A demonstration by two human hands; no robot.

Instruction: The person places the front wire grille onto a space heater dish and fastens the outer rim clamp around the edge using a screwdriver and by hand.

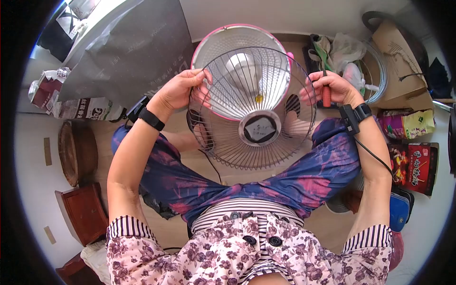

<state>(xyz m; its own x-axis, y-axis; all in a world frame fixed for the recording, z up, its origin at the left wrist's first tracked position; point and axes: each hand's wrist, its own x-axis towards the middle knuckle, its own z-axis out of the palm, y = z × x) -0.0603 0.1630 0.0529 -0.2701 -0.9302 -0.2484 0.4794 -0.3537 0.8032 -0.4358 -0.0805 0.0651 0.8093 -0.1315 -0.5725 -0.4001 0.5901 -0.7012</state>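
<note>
A round wire grille [260, 129] with a silver hub and a dark label hangs between my two hands, above my knees. My left hand [190, 88] pinches its rim at the left. At the right rim, my right hand [330, 89] has its fingers on the wires and also holds a red-handled screwdriver [326, 95], its shaft pointing away from me. Behind the grille stands a round heater [241, 40] with a pink rim, a shiny dish and a pale centre piece, partly seen through the wires.
A large grey sheet [128, 52] leans at the back left. Cardboard [396, 57], coiled wire [381, 80] and plastic bags [346, 47] lie at the back right. A red box [414, 166] stands right; a brown wooden stool [83, 204] and round wooden object [78, 152] sit left.
</note>
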